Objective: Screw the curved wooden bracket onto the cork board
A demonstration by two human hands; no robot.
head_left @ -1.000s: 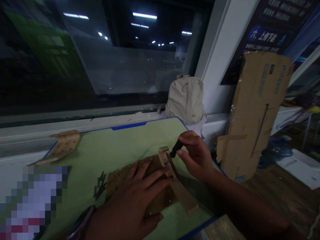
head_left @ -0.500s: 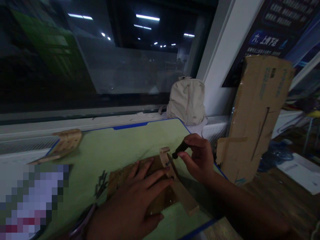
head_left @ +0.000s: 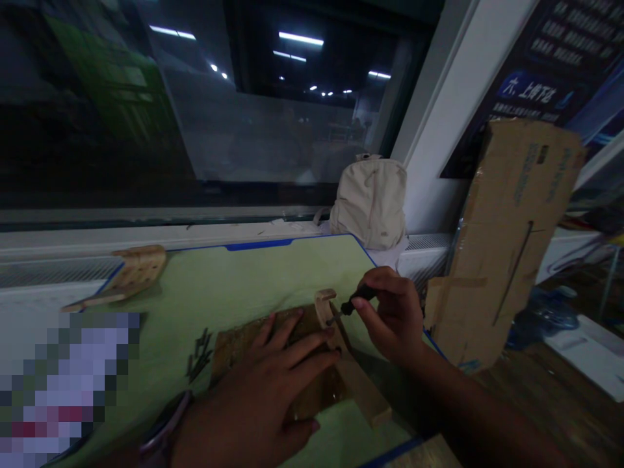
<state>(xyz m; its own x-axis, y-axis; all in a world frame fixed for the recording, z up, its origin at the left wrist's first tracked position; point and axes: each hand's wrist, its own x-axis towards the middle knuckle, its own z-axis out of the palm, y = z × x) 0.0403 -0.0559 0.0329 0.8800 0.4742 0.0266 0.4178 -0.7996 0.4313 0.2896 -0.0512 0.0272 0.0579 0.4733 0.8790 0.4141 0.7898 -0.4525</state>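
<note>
The wooden strip (head_left: 363,387) lies ahead of the person, its long axis slanting from a hooked far end, up and to the left, to a square near end, down and to the right. It seems to cross the right part of the brown board (head_left: 234,341), with its near end over the green tabletop (head_left: 219,279). The left hand (head_left: 263,380) is the nearer one: palm down with fingers fanned over the board, two of its fingertips reaching the strip's left side just short of the hook. The right hand (head_left: 394,315) stands off to the right, thumb and fingers pinching the dark-handled driver (head_left: 358,299), whose shaft slants down and leftward across the strip's axis (hook beyond it, left fingertips just on the near side). The light is dim, so whether the tip sits in a screw head or merely rests against wood is hard to say.
</note>
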